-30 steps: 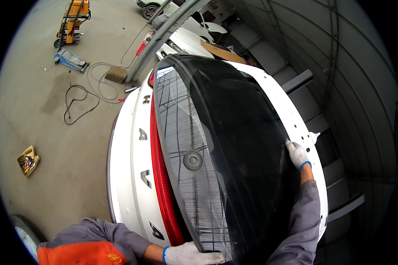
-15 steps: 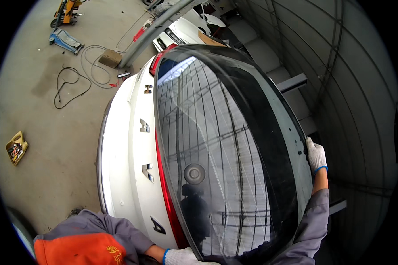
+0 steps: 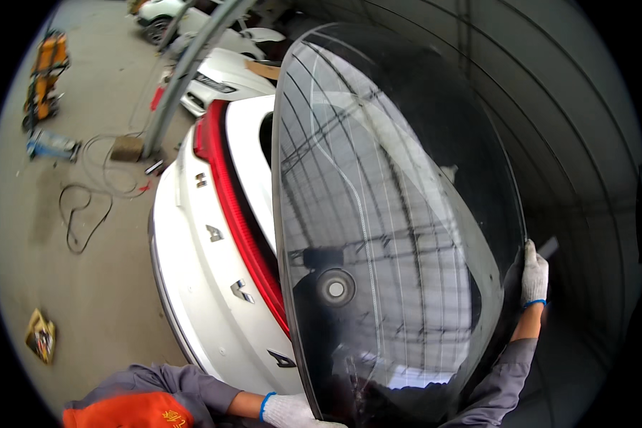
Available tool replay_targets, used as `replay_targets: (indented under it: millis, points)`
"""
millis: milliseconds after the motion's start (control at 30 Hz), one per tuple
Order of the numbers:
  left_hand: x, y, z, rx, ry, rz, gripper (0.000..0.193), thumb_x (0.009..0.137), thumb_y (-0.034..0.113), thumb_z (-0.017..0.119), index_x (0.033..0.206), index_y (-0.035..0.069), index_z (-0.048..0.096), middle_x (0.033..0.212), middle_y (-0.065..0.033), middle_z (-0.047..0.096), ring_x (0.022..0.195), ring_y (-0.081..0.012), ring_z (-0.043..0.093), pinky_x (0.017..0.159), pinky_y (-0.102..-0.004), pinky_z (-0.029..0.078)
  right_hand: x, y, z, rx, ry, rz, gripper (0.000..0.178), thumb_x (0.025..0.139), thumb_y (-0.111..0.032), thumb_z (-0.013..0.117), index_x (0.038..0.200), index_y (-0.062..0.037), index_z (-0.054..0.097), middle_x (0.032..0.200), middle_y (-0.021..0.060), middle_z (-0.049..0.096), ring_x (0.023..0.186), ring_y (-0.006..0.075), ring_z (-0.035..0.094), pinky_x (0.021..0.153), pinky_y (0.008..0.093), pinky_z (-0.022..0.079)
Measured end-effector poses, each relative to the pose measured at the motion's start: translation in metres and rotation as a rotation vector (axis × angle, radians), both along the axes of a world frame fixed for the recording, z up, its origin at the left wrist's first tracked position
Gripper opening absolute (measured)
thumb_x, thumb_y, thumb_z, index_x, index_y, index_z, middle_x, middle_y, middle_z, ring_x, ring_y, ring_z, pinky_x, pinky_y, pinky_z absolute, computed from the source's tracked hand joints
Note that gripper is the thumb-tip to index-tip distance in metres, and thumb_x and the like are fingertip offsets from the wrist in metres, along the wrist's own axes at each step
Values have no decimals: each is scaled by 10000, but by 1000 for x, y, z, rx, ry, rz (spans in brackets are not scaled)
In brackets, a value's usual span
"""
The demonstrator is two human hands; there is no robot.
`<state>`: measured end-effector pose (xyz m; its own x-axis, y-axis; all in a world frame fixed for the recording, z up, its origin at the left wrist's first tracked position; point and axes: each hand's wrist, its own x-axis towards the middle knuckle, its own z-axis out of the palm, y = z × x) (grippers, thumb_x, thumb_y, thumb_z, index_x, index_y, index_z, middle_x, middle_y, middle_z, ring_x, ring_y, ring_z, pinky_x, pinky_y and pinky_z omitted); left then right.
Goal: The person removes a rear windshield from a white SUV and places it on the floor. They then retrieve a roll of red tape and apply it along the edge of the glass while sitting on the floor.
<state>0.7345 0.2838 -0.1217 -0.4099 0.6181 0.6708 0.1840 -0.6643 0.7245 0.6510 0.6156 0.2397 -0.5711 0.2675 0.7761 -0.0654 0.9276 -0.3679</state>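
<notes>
A large curved car rear window [image 3: 385, 214], dark along its border and crossed by reflections, is tilted up beside the back of a white car [image 3: 214, 299]. My left hand [image 3: 296, 412], in a white knit glove with a blue cuff, closes on the lower edge of the glass; the edge hides some fingers. Farther up the right side, my right hand [image 3: 535, 274], gloved alike, grips the outer edge. A round grey shape [image 3: 337, 287] shows in the glass; I cannot tell whether it is a reflection. Left of the window runs a red light strip [image 3: 239, 207].
A grey post [image 3: 185, 78] stands beyond the car, with another white car [image 3: 221, 78] behind it. On the floor at left are a blue floor jack [image 3: 53, 146], a black cable [image 3: 85, 214] and a tool tray [image 3: 41, 335]. A dark ribbed wall [image 3: 585, 143] rises at right.
The rear window has come up and away from the car, toward the right, baring more of the red strip and the body. Both hands keep their grip; the view has shifted too.
</notes>
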Motion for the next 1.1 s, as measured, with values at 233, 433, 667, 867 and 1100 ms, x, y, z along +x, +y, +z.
replay_targets:
  millis: [233, 433, 667, 867, 1100]
  points:
    - [-15, 12, -37, -70, -435, -262, 246, 946, 166, 582, 1115, -8, 626, 900, -55, 640, 796, -128, 599, 683, -266, 479, 190, 15, -34, -57, 232, -364, 623, 967, -495, 531, 921, 115, 645, 713, 84, 591, 693, 146, 482, 697, 324, 435]
    - [64, 20, -39, -112, -587, -342, 245, 958, 239, 587, 1056, 14, 597, 851, -2, 577, 737, -90, 525, 659, -244, 432, 370, -24, -101, -65, 317, -779, 523, 974, -420, 566, 981, 93, 670, 793, 63, 637, 766, 123, 519, 766, 282, 448]
    - [145, 36, -85, -398, -628, -550, 299, 937, 335, 645, 1010, 49, 596, 907, 7, 579, 845, -95, 528, 747, -264, 433, 554, -138, -151, -155, 328, -1129, 537, 1002, -414, 512, 1117, 90, 659, 930, 82, 685, 881, 109, 587, 820, 254, 451]
    - [246, 48, -131, -402, -828, -1031, 368, 893, 344, 718, 1121, 91, 578, 1013, 31, 589, 947, -141, 596, 861, -380, 524, 682, -281, -172, 36, 416, -1532, 462, 1017, -313, 511, 1237, 86, 590, 1033, 95, 680, 947, 120, 583, 877, 265, 452]
    - [348, 38, -151, -641, -730, -1237, 548, 834, 517, 709, 1137, 77, 588, 1078, -44, 616, 1035, -182, 593, 887, -336, 495, 734, -425, -213, 94, 578, -1846, 365, 1008, -233, 543, 1134, 95, 643, 864, 35, 653, 803, 73, 552, 727, 217, 441]
